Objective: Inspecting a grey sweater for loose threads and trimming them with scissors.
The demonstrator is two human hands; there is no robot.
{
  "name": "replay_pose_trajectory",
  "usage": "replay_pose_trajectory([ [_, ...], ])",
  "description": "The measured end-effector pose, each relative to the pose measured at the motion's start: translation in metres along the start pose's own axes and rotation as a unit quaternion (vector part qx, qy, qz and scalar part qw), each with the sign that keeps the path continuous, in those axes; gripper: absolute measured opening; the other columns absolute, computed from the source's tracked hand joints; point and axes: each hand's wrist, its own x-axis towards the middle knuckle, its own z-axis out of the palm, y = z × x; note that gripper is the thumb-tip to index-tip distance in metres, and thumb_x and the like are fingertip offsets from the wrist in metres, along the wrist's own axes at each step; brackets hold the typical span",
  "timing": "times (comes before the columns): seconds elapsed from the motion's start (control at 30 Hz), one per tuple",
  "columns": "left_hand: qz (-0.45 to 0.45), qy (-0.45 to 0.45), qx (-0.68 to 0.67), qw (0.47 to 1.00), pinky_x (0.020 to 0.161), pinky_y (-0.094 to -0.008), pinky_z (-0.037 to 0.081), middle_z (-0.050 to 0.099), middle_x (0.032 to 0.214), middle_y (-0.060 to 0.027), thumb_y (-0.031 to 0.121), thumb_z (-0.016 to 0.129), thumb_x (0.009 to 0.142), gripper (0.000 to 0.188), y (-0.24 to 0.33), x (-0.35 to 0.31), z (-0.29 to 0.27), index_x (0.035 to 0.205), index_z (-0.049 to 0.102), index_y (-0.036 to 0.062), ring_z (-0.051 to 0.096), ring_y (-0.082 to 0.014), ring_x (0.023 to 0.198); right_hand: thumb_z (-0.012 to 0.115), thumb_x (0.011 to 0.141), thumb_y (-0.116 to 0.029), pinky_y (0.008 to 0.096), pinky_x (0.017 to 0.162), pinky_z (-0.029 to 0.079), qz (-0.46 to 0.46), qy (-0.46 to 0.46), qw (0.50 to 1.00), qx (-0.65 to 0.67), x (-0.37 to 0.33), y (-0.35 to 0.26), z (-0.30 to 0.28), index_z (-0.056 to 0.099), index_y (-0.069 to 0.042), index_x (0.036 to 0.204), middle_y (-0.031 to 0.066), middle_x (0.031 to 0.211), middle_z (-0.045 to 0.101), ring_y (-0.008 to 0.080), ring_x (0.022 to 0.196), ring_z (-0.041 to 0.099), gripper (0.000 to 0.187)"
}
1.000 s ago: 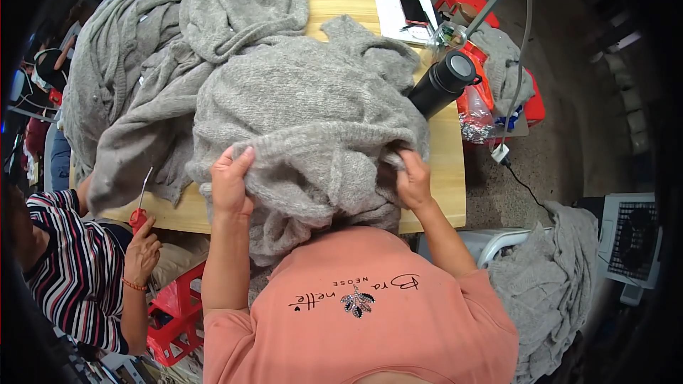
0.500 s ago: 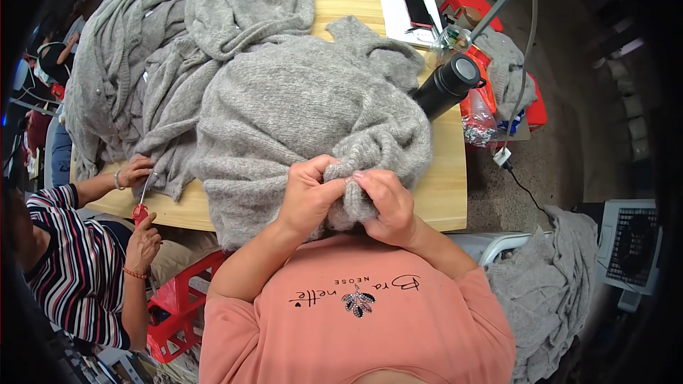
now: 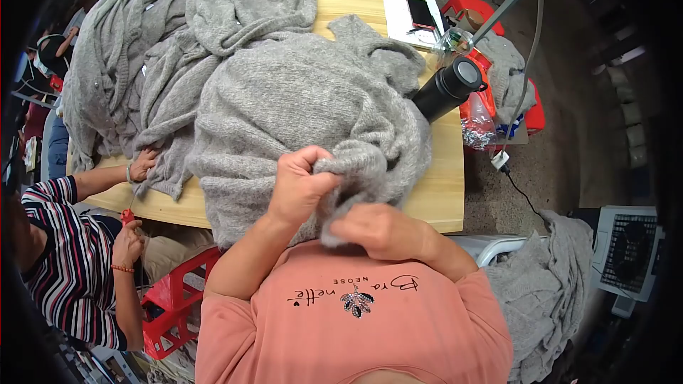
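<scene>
A large grey knitted garment lies bunched in front of me on the table, its near edge close to my body. My left hand is closed, thumb and fingers pinching a gathered fold of that garment. Lower and slightly to the right, my right hand is curled with its knuckles up, closed on the garment's near edge; motion blurs it somewhat. Between the two hands the knit opens into a dark hollow. What the right fingertips grip exactly is hidden.
More grey knitwear is heaped at the left. A black bottle and a phone on paper stand at the right. A co-worker at the left holds a red-handled tool. Grey knitwear hangs at the lower right.
My right hand has moved down toward my body, away from my left, drawing the knit apart. My left hand has shifted slightly left. The co-worker's tool hand has moved lower and left.
</scene>
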Motion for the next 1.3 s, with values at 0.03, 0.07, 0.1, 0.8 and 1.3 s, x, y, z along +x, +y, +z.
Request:
replay_pose_trajectory([
  [0.03, 0.0, 0.001, 0.0, 1.0, 0.051, -0.018, 0.04, 0.057, 0.066, 0.0017, -0.007, 0.058, 0.068, 0.011, 0.002, -0.002, 0.004, 0.077, 0.06, -0.0001, 0.048, -0.0024, 0.058, 0.057, 0.063, 0.003, 0.0334, 0.059, 0.046, -0.013, 0.046, 0.997, -0.054, -0.001, 0.002, -0.003, 0.057, 0.003, 0.094, 0.0092, 0.08, 0.058, 0.0256, 0.066, 0.055, 0.032],
  [0.07, -0.002, -0.002, 0.02, 1.0, 0.05, -0.018, 0.038, 0.056, 0.065, 0.0028, -0.006, 0.058, 0.068, 0.011, 0.006, -0.004, 0.01, 0.076, 0.061, 0.0003, 0.047, -0.002, 0.057, 0.057, 0.063, 0.004, 0.0329, 0.055, 0.045, 0.0, 0.074, 0.991, -0.107, 0.002, -0.001, -0.009, 0.057, 0.004, 0.091, 0.0105, 0.082, 0.059, 0.0244, 0.066, 0.056, 0.029],
  [0.1, -0.004, -0.005, 0.041, 0.999, 0.049, -0.018, 0.037, 0.055, 0.064, 0.0038, -0.006, 0.057, 0.069, 0.01, 0.008, -0.006, 0.013, 0.076, 0.061, 0.0008, 0.046, -0.0015, 0.056, 0.057, 0.063, 0.005, 0.0312, 0.056, 0.046, -0.01, 0.133, 0.981, -0.14, 0.001, 0.002, -0.008, 0.058, 0.003, 0.09, 0.0144, 0.089, 0.059, 0.0249, 0.068, 0.057, 0.028],
  [0.8, -0.074, -0.13, -0.039, 0.988, 0.052, -0.019, 0.041, 0.061, 0.071, -0.0006, 0.001, 0.059, 0.079, 0.005, 0.008, -0.013, 0.004, 0.08, 0.062, -0.0026, 0.051, -0.0032, 0.061, 0.059, 0.063, 0.0, 0.0269, 0.045, 0.04, -0.079, 0.216, 0.951, -0.205, -0.003, 0.004, -0.007, 0.058, 0.0, 0.084, 0.0083, 0.081, 0.056, 0.0164, 0.054, 0.051, 0.022],
  [1.3, 0.184, -0.063, 0.216, 0.957, 0.053, -0.0231, 0.041, 0.06, 0.074, -0.0066, -0.008, 0.059, 0.071, 0.017, -0.003, -0.021, 0.004, 0.088, 0.062, -0.0039, 0.053, -0.011, 0.061, 0.056, 0.064, 0.003, 0.0301, 0.046, 0.043, -0.004, 0.234, 0.944, -0.234, 0.003, 0.011, 0.005, 0.055, 0.001, 0.08, 0.0105, 0.08, 0.057, 0.0209, 0.058, 0.055, 0.015],
])
